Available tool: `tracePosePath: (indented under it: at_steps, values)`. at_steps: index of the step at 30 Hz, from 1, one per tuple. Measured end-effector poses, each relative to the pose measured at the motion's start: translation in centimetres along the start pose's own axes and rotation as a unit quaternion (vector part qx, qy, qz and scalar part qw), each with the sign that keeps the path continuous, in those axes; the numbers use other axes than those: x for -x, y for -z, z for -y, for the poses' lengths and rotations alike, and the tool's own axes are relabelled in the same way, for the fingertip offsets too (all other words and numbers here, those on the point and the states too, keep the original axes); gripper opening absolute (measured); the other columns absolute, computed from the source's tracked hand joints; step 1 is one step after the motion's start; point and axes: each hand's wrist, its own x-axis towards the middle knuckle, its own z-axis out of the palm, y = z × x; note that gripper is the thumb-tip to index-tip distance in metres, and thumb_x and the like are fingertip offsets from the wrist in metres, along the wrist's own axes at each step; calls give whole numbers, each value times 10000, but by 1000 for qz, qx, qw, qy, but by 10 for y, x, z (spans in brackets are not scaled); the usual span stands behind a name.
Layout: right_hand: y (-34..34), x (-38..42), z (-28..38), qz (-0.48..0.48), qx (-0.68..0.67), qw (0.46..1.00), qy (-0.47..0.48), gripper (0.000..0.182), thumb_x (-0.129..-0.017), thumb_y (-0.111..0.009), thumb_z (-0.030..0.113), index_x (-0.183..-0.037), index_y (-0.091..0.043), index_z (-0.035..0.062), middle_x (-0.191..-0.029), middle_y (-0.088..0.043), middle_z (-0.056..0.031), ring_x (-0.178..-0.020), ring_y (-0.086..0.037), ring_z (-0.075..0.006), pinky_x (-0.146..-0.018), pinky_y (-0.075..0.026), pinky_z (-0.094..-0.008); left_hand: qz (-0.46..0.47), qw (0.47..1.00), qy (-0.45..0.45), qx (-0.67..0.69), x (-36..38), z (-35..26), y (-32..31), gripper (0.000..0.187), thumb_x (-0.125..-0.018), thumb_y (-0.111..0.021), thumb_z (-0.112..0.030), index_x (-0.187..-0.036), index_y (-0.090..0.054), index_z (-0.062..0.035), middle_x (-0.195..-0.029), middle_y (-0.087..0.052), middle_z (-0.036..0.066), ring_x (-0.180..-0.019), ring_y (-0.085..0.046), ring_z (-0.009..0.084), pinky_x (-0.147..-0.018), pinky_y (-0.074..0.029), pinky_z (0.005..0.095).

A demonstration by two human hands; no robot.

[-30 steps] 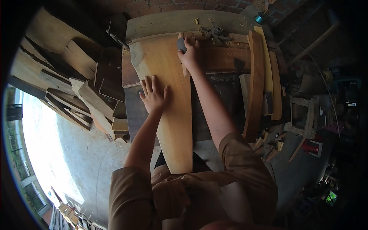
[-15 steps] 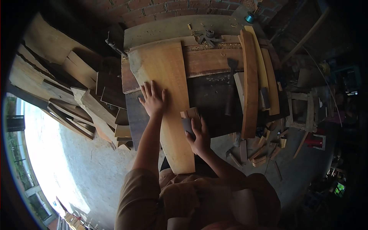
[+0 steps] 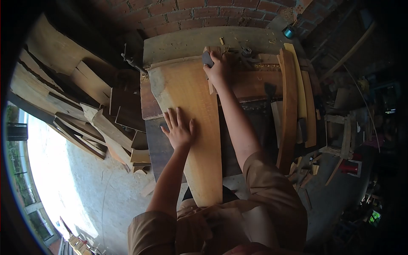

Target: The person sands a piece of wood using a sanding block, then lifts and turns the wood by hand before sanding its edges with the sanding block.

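Observation:
A long, pale wooden board (image 3: 204, 148) lies across the bench, its near end reaching my lap. My left hand (image 3: 179, 131) rests on it, palm down and fingers spread, near its left edge. At the far end, my right hand (image 3: 219, 70) is closed around a sanding block (image 3: 208, 59), a small block with dark grey paper on it. The block is at the board's right edge; my fingers partly hide it. Beyond my right hand lies a dark metal tool (image 3: 246, 54) among shavings. A broad-bladed, dark tool (image 3: 269, 91) lies right of my forearm.
Several long wooden strips (image 3: 287, 110) lie at the bench's right side. A clamp-like metal piece (image 3: 132, 63) is at its left edge. Stacked boards (image 3: 95, 87) lean on the left. Offcuts (image 3: 306, 172) lie on the floor at right, and a brick wall (image 3: 204, 13) stands behind.
My right hand has slid the sanding block away from me along the board's right edge, from the near part to the far end. My left hand stays flat on the board.

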Motion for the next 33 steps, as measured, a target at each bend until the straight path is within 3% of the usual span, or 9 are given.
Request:
tracePosePath:
  at_steps: [3, 6, 15, 19, 23, 27, 29, 33]
  values:
    - [-7, -22, 4, -40, 73, 996, 20, 580, -702, -643, 281, -1242, -469, 160, -1221, -408, -242, -1058, -476, -376, -860, -429, -415, 14, 1000, 7, -2, -2, 1, 1, 671, -828, -407, -501, -1380, -243, -157, -1453, -148, 123, -1352, -81, 292, -996, -136, 613]
    - [-13, 11, -7, -65, 19, 996, 53, 548, -716, -643, 270, -1224, -496, 125, -1263, -383, -251, -1136, -418, -390, -927, -380, -408, 8, 1000, 0, 3, 0, 1, -1, 669, -827, -408, -501, -1380, -245, -160, -1453, -147, 122, -1352, -80, 291, -996, -138, 611]
    - [38, 294, -44, 14, -41, 994, 98, 589, -729, -655, 165, -1263, -418, 91, -1305, -307, -292, -1143, -395, -434, -928, -365, -443, 4, 1000, 0, 13, 3, 1, 1, 665, -830, -412, -502, -1375, -255, -156, -1451, -156, 120, -1350, -93, 286, -1007, -146, 590]
    - [52, 347, -47, 43, -80, 992, 84, 622, -720, -670, 135, -1279, -399, 103, -1315, -294, -298, -1156, -383, -452, -934, -359, -452, 0, 1000, -3, -14, 1, 3, -2, 647, -850, -383, -504, -1380, -244, -159, -1452, -155, 117, -1350, -96, 283, -1007, -168, 576]
    - [41, 303, -43, 28, 17, 990, 137, 593, -749, -645, 213, -1280, -401, 112, -1302, -290, -319, -1122, -412, -457, -888, -403, -448, -7, 1000, -10, 2, 1, 5, -8, 649, -837, -408, -480, -1376, -251, -155, -1450, -157, 123, -1349, -92, 290, -1006, -152, 585]
    - [3, 172, -40, -67, 0, 994, 85, 548, -767, -617, 260, -1268, -427, 144, -1287, -305, -313, -1099, -430, -450, -874, -417, -438, -11, 1000, -13, 2, 0, 5, -7, 649, -836, -408, -479, -1378, -248, -160, -1452, -151, 121, -1350, -88, 289, -1003, -157, 589]
    - [-7, 101, -27, -94, 61, 991, 79, 538, -769, -606, 286, -1260, -434, 148, -1247, -352, -291, -1070, -460, -423, -851, -435, -431, 4, 1000, -6, 0, 0, 4, -4, 653, -833, -410, -480, -1380, -245, -163, -1453, -148, 121, -1351, -83, 289, -1000, -162, 592]
    - [-12, 8, -4, -77, 84, 990, 82, 526, -767, -598, 317, -1248, -446, 166, -1231, -385, -234, -1056, -483, -376, -834, -444, -430, 3, 1000, -2, 2, 0, 1, -2, 657, -829, -411, -482, -1379, -246, -162, -1453, -147, 121, -1352, -81, 286, -999, -164, 594]
